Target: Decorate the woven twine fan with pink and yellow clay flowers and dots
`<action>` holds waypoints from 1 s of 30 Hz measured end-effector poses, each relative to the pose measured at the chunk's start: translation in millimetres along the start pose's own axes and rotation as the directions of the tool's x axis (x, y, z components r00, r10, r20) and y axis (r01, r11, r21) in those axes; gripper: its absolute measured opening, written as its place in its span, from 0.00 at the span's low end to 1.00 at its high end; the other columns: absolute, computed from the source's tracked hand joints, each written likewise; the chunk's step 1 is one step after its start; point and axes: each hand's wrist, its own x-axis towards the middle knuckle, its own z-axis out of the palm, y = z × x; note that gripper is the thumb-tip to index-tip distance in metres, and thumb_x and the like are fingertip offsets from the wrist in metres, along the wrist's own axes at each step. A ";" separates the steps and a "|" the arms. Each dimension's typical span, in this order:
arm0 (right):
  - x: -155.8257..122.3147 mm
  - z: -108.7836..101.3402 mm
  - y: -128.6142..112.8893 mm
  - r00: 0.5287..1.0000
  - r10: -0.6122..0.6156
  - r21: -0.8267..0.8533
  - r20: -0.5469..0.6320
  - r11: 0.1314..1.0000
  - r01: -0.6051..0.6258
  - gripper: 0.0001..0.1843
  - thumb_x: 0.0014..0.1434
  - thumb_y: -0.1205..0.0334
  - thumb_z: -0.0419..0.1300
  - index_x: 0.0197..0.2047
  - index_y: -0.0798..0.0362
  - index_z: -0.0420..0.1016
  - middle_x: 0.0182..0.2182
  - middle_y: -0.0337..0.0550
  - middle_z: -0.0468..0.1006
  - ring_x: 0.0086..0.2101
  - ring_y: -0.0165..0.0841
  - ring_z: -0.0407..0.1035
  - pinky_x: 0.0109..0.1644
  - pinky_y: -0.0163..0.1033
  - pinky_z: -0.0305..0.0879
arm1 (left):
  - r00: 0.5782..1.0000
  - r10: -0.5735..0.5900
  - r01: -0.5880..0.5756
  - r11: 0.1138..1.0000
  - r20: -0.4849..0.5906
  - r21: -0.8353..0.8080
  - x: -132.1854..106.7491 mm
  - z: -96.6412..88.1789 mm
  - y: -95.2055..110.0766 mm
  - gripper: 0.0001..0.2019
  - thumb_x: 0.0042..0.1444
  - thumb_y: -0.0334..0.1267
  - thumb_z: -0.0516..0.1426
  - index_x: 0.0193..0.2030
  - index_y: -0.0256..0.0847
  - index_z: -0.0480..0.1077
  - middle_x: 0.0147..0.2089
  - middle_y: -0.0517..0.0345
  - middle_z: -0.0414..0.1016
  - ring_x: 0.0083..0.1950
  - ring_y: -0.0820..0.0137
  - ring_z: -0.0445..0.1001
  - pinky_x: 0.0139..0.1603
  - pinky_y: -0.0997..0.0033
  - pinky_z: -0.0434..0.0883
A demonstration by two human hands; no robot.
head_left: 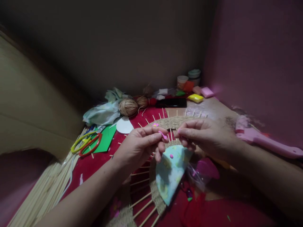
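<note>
My left hand [139, 142] pinches a soft pink piece of what looks like modelling clay [163, 135], drawn out thin, between thumb and fingers. Opposite it, my right hand [205, 132] is closed in a pinch, with a small pink bit of the same clay [179, 131] at its fingertips. Below both hands lies a curved twine weaving [155, 189] on thin sticks, with pale blue patterned cloth [169, 179] across its inner part. One pink dot [171, 156] rests on the cloth. A pink flower [155, 125] sits on the outer woven band, partly behind my left hand.
Scissors [82, 143], green sheet [106, 138] and bundled sticks [44, 192] lie left. Twine balls [128, 107], a phone [171, 102], a yellow packet [195, 98] and cups [182, 81] stand behind. On the right are a pink glue-gun-like tool [267, 138] and magenta clay [207, 168] in plastic.
</note>
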 end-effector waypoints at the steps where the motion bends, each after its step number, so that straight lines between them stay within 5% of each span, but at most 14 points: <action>1: 0.7 -0.2 0.2 1.000 -0.020 -0.009 0.004 1.000 0.021 0.14 0.53 0.52 0.64 0.32 0.56 0.76 0.22 0.39 0.72 0.23 0.25 0.62 0.25 0.31 0.56 | 1.000 -0.018 0.018 1.000 0.002 -0.005 1.1 0.0 -0.6 0.05 0.56 0.32 0.58 0.37 0.32 0.74 0.23 0.56 0.75 0.18 0.77 0.71 0.18 0.83 0.68; 9: -0.6 2.1 -2.1 0.999 -0.033 -0.082 -0.008 0.996 0.032 0.13 0.55 0.53 0.62 0.29 0.55 0.75 0.21 0.38 0.71 0.22 0.24 0.60 0.24 0.32 0.53 | 0.995 -0.078 0.078 0.997 -0.054 -0.003 -1.5 4.1 4.6 0.05 0.53 0.31 0.60 0.32 0.30 0.75 0.26 0.52 0.78 0.18 0.78 0.72 0.19 0.84 0.69; 15: -0.7 2.9 -3.1 0.999 -0.032 -0.118 -0.018 0.993 0.030 0.15 0.54 0.51 0.62 0.27 0.55 0.74 0.21 0.38 0.70 0.22 0.24 0.59 0.22 0.32 0.51 | 0.999 -0.004 0.001 0.996 -0.039 -0.089 -2.8 1.9 4.5 0.06 0.50 0.27 0.61 0.24 0.33 0.70 0.26 0.54 0.78 0.18 0.79 0.73 0.17 0.87 0.68; 20: 1.8 1.0 -1.1 0.995 -0.097 -0.129 -0.013 0.987 0.095 0.16 0.55 0.51 0.62 0.26 0.55 0.73 0.20 0.37 0.70 0.22 0.24 0.59 0.25 0.32 0.52 | 0.996 0.023 -0.033 0.993 -0.087 -0.113 -0.8 0.8 1.8 0.11 0.49 0.26 0.62 0.40 0.38 0.72 0.27 0.62 0.74 0.20 0.79 0.71 0.16 0.84 0.70; 30: 1.4 4.7 -1.8 0.994 -0.081 -0.101 -0.073 0.992 0.073 0.15 0.53 0.51 0.64 0.27 0.55 0.74 0.20 0.38 0.71 0.21 0.24 0.60 0.24 0.32 0.53 | 0.999 0.011 -0.004 0.975 0.031 -0.222 2.3 -3.3 -4.2 0.09 0.50 0.39 0.64 0.32 0.35 0.73 0.22 0.63 0.70 0.14 0.82 0.65 0.10 0.85 0.65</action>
